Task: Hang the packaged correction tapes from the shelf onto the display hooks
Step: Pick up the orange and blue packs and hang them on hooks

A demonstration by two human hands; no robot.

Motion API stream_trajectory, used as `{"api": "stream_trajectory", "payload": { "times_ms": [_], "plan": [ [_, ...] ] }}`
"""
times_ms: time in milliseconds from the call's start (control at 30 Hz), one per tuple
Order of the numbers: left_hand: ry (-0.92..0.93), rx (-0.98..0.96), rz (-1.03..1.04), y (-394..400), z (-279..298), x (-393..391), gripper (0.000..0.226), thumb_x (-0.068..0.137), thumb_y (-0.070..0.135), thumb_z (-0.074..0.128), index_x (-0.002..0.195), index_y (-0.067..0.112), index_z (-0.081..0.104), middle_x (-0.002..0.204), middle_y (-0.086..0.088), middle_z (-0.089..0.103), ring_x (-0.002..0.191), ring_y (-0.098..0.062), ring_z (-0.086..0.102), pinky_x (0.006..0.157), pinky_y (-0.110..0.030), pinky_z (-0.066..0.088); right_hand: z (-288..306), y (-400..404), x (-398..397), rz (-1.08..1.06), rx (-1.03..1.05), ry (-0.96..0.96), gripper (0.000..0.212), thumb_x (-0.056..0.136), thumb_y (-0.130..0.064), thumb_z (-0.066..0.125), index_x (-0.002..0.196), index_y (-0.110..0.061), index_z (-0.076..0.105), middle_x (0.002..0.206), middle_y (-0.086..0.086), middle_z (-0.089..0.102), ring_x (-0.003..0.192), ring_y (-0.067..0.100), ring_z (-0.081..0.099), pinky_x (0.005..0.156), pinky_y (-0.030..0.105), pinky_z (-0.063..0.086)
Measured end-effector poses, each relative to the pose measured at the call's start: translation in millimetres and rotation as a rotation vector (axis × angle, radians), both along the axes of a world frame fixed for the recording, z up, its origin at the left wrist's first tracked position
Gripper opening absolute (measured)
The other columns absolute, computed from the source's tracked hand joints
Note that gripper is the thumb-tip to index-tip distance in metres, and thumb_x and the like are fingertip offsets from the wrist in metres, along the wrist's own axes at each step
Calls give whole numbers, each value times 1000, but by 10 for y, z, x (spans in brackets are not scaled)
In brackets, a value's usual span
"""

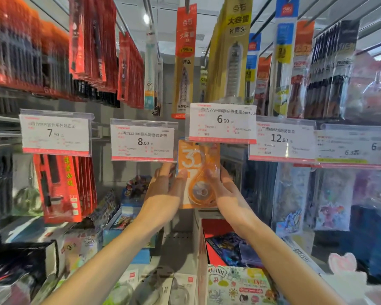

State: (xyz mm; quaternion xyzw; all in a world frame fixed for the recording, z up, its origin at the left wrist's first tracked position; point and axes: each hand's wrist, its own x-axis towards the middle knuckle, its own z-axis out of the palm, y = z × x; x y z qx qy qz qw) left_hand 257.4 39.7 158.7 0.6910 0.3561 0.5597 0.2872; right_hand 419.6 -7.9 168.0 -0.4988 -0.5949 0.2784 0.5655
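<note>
Orange correction tape pack (198,172) pinched between left hand (165,190) and right hand (223,190) fingers.

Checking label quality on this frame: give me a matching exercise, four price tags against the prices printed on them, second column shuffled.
Column 1:
1. far-left tag
2. tag left of the orange correction tape pack
3. tag directly above the orange correction tape pack
4. tag right of the pack

Column 2:
A. 12.90
B. 6.00
C. 7.90
D. 8.00

Pairs: 1-C, 2-D, 3-B, 4-A.

The orange correction tape pack is held between the left hand and the right hand, its top edge just under the 6.00 tag.
</note>
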Motion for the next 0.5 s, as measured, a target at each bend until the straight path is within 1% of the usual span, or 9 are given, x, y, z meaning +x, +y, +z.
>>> {"api": "stream_trajectory", "payload": {
  "times_ms": [33, 67, 133, 200, 267, 300, 400, 433, 500],
  "plan": [
    [5, -5, 8, -3, 20, 8, 72, 88, 65, 45, 154, 39, 34, 154, 2, 50, 141, -22, 49, 115, -51, 41, 6, -4, 0, -11, -2, 7, 74, 87, -78, 47, 154, -52, 28, 97, -47, 55, 65, -36, 53, 69, 5, 34],
    [10, -12, 12, -8, 29, 12, 73, 88, 66, 45, 154, 39, 35, 153, 2, 51, 139, -22, 51, 114, -51, 43, 5, -11, 2, -17, -3, 12, 77, 84, -80, 47, 154, -51, 30, 94, -45, 55, 66, -34, 55, 74, 10, 35],
    [14, -26, 5, -27, 9, -5, 74, 86, 70, 46, 154, 43, 33, 154, 5, 51, 139, -20, 52, 114, -50, 43, -15, -45, 21, -17, -22, 15, 84, 77, -86, 47, 153, -51, 33, 110, -32, 61, 83, -22, 58, 92, 23, 36],
    [39, -21, 18, -51, -30, -34, 69, 91, 68, 49, 154, 46, 32, 154, 8, 51, 140, -16, 50, 116, -48, 41, -30, -91, 56, -26, -34, 12, 82, 78, -86, 49, 150, -49, 37, 126, -21, 63, 96, -12, 57, 101, 33, 35],
    [55, 2, 41, -79, -65, -60, 55, 99, 54, 53, 151, 46, 36, 150, 9, 54, 137, -11, 51, 115, -42, 41, -36, -147, 89, -35, 3, -1, 75, 83, -78, 55, 148, -44, 44, 133, -20, 66, 102, -15, 59, 105, 32, 42],
    [58, 11, 46, -108, -74, -77, 49, 101, 48, 54, 148, 46, 40, 147, 10, 56, 134, -9, 53, 112, -37, 44, -39, -177, 111, -39, 35, -1, 69, 86, -73, 58, 147, -41, 47, 132, -22, 66, 106, -15, 60, 105, 28, 45],
    [43, 22, 39, -243, -65, -142, 31, 103, 37, 56, 130, 52, 50, 134, 13, 61, 118, 4, 60, 87, -21, 49, -43, -290, 195, -60, 91, 12, 42, 93, -57, 64, 132, -45, 55, 114, -34, 69, 107, -16, 64, 87, 13, 48],
    [25, 28, 49, -305, -52, -166, 27, 103, 35, 56, 123, 52, 52, 127, 15, 64, 110, 10, 61, 82, -18, 47, -49, -341, 225, -79, 103, 10, 33, 95, -52, 64, 127, -47, 56, 111, -34, 69, 107, -13, 66, 85, 13, 48],
    [-30, 43, 85, -437, -33, -204, 24, 102, 31, 59, 116, 49, 53, 113, 20, 67, 100, 14, 62, 79, -18, 46, -57, -455, 285, -116, 144, 17, 27, 99, -45, 63, 125, -41, 59, 115, -26, 70, 112, 1, 68, 93, 22, 50]
  ]
}}
